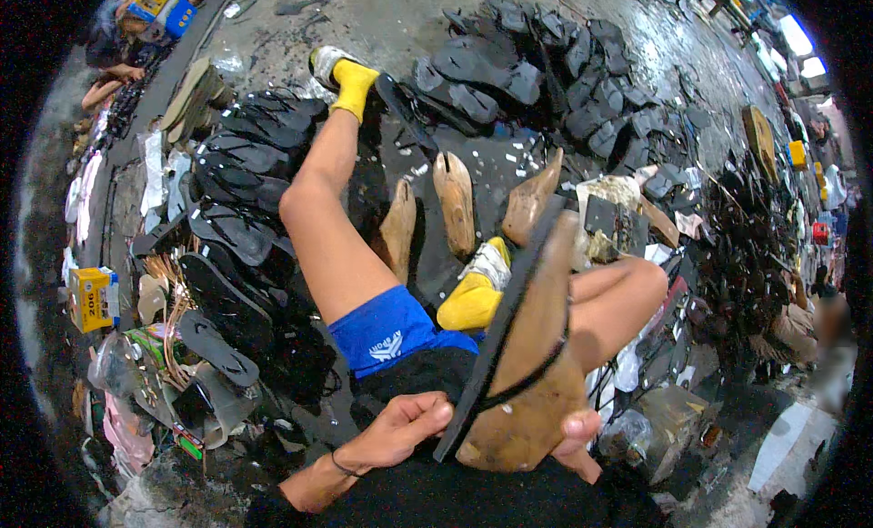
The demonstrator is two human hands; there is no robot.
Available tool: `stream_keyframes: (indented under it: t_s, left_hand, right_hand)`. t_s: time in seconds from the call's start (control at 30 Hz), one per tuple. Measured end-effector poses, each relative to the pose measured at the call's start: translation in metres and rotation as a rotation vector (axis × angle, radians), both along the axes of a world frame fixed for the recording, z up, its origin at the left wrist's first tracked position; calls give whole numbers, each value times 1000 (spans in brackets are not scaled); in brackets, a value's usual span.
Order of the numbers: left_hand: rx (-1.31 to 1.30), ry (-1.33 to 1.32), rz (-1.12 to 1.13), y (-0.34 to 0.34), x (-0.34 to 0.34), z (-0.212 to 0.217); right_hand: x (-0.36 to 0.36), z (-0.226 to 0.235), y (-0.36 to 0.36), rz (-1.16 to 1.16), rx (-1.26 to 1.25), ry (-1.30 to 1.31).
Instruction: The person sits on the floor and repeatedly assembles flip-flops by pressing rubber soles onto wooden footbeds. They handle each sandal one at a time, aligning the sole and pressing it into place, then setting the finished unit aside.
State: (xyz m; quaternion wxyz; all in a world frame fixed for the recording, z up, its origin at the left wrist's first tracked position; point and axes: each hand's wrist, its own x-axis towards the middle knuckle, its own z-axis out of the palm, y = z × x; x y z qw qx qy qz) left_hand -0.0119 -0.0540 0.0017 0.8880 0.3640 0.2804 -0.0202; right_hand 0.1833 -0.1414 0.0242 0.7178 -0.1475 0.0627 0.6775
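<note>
Over my lap a wooden shoe last [532, 410] stands tilted, toe end pointing away from me. A black sandal [496, 364] sits on it, its flat sole along the left side and a thin strap passing across the wood. My right hand [577, 434] grips the heel end of the last, thumb up, its other fingers mostly hidden. Just left of the sole's heel is my left hand [405, 430], closed with thumb and forefinger pressed together; whatever it may hold does not show. Beyond my lap more wooden lasts [455, 205] lie on the floor between my legs.
Piles of black sandals [250, 164] lie to the left, and dark soles [486, 69] are heaped ahead. A yellow-and-blue box [94, 299] stands far left. A stone-like block [668, 428] and plastic bags [627, 432] are at right. Another person [118, 50] sits at the far left.
</note>
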Motion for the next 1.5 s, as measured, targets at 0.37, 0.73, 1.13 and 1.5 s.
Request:
stream_keyframes:
  t_s: [0.37,0.73,1.13,1.5]
  left_hand:
    - [562,-38,149,54,12,-30]
    - [145,118,466,21,-6,-93]
    - [271,-102,585,114,53,-82]
    - [205,-169,1071,405,92,-150]
  right_hand:
    - [24,-42,53,254,-309,-911]
    - [-27,-132,45,463,-380,-1237]
    - [24,-72,100,225,-246,-1287]
    - [116,-144,132,297,-617,-1565]
